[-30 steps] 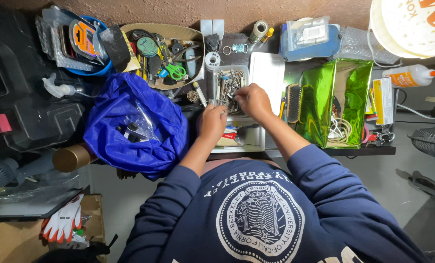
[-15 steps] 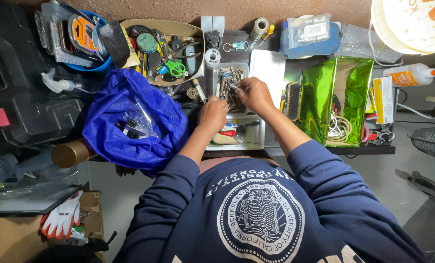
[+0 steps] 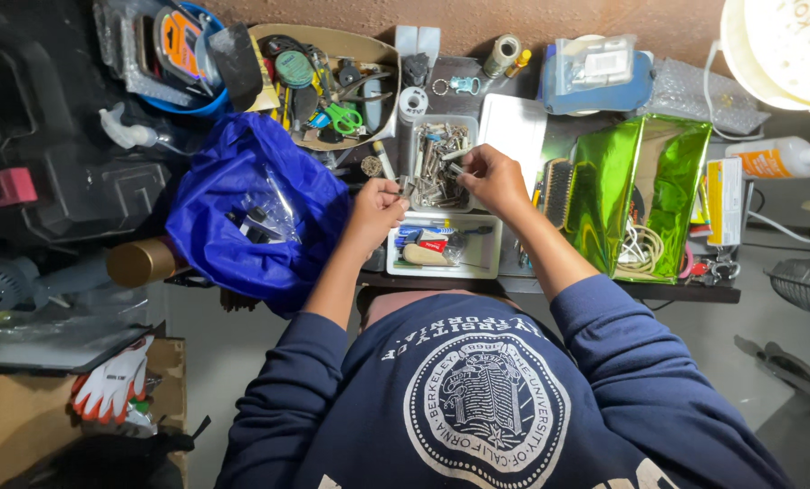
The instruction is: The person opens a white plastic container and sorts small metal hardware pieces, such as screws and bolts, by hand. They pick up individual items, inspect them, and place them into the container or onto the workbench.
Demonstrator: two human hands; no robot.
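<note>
A small metal piece (image 3: 453,168) is pinched between the fingertips of the right hand (image 3: 494,177), held just above the near edge of the white tray of metal hardware (image 3: 441,159). The fingers are closed tight around it, and only a short silvery end is left showing (whether it is a bolt or a bit cannot be told at this size). The left hand (image 3: 376,206) is curled beside the tray's left corner, thumb and forefinger brought together on something small and dark (image 3: 403,187); what exactly is gripped there cannot be made out.

The hardware is judged to be light, stiff and hard, and probably slick, being bare metal. Such pieces are best taken across the shank with the fingertips, one at a time, since the pile in the tray is tangled and neighbours may be dragged up with whatever is lifted. Nothing fragile is suggested, but a dropped piece would easily be lost in the clutter.

A second white tray (image 3: 444,246) with pens and small oddments lies nearer the body, touching the first. A blue bag (image 3: 242,199) sits open to the left, a green foil bag (image 3: 641,181) to the right, and a brush (image 3: 557,192) just beside the right wrist.
</note>
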